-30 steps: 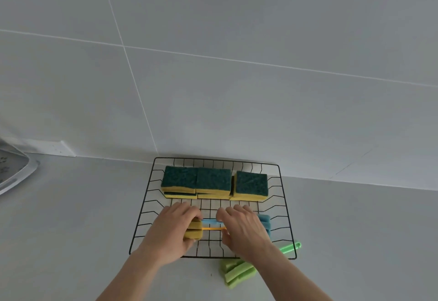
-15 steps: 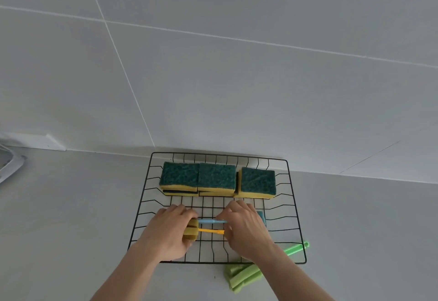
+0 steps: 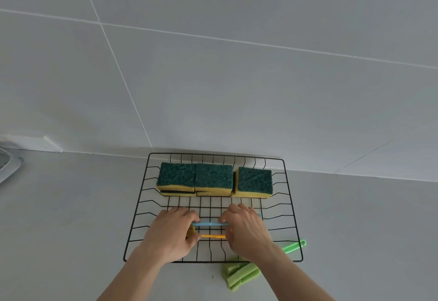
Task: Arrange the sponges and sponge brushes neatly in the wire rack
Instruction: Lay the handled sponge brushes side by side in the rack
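Note:
A black wire rack (image 3: 290, 208) lies on the grey counter against the wall. Several green-and-yellow sponges (image 3: 213, 178) sit in a row along its back. In the front half, my left hand (image 3: 169, 236) and my right hand (image 3: 247, 230) hold two sponge brushes lying side by side. The blue brush (image 3: 209, 224) is the farther one and the yellow brush (image 3: 212, 236) the nearer. My left hand covers the yellow foam head; my right hand covers the blue head. A green sponge brush (image 3: 241, 274) lies outside the rack at its front right corner, partly under my right forearm.
A white tiled wall rises right behind the rack. A white object (image 3: 7, 170) pokes in at the left edge of the counter. A white block (image 3: 33, 144) sits at the wall base on the left.
The view has shifted slightly. My hands have stayed on the two brushes in the front of the rack, nudging the blue and yellow handles closer to parallel.

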